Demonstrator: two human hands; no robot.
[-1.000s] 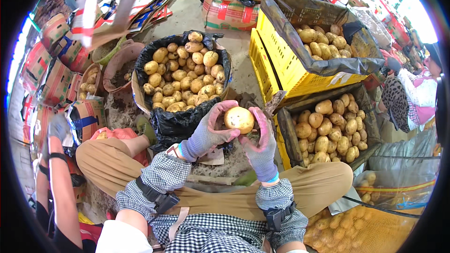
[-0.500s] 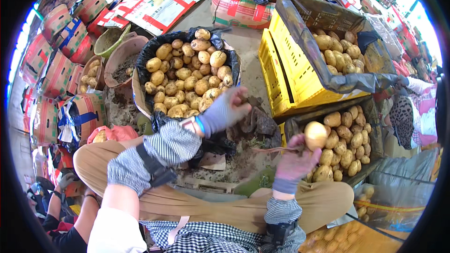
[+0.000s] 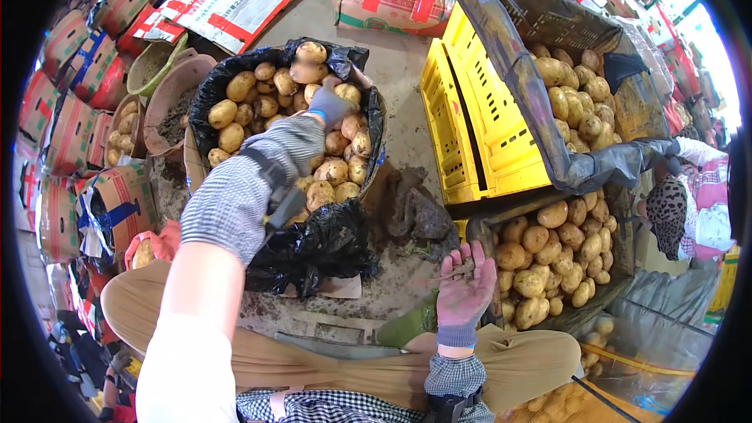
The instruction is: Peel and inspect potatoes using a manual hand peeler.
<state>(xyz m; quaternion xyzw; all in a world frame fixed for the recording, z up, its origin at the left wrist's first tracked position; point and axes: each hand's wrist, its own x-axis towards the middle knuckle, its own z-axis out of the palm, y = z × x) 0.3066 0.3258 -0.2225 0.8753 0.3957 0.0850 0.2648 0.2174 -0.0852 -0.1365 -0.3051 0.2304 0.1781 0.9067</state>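
My left hand (image 3: pixel 335 107), in a grey-blue glove, reaches into a box (image 3: pixel 196 164) lined with black plastic and heaped with potatoes. Its fingers are bent around a pale potato (image 3: pixel 348 94) near the far right of the heap; part of the grip is hidden. My right hand (image 3: pixel 466 290), in a pinkish, soiled glove, is held palm up with the fingers stretched out. A small brown clod with a thin stalk-like strand (image 3: pixel 460 268) lies across those fingers. Just right of that hand is a dark-lined crate (image 3: pixel 619 282) of cleaner-looking potatoes (image 3: pixel 548 251).
Yellow crates (image 3: pixel 501 110) stand at the right, the upper one holding potatoes. Dark crumpled cloth (image 3: pixel 423 204) and loose soil lie between box and crate. Tubs (image 3: pixel 168 94) and cartons (image 3: pixel 117 211) crowd the left. Another person (image 3: pixel 697 196) is at the far right.
My left hand has moved forward from above the box's near right edge into the potatoes. The potato in my right hand is gone, and that hand has turned palm up and opened.
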